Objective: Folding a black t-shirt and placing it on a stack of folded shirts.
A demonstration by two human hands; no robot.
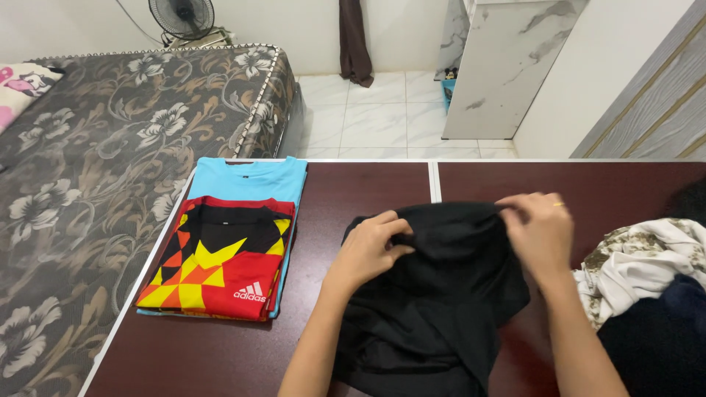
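A black garment [434,294] lies crumpled on the dark brown table [346,191] in front of me. My left hand [371,246] pinches its upper left edge. My right hand [540,228], with a ring on one finger, grips the upper right edge. Both hands hold the top of the cloth apart. To the left lies a folded stack: a red, yellow and black shirt [220,257] on top of a light blue shirt [257,176].
A heap of unfolded clothes, white patterned cloth [640,257] and dark blue cloth [662,338], sits at the table's right. A bed with a floral cover [88,169] runs along the left. A fan [182,16] and white tiled floor [375,117] lie beyond.
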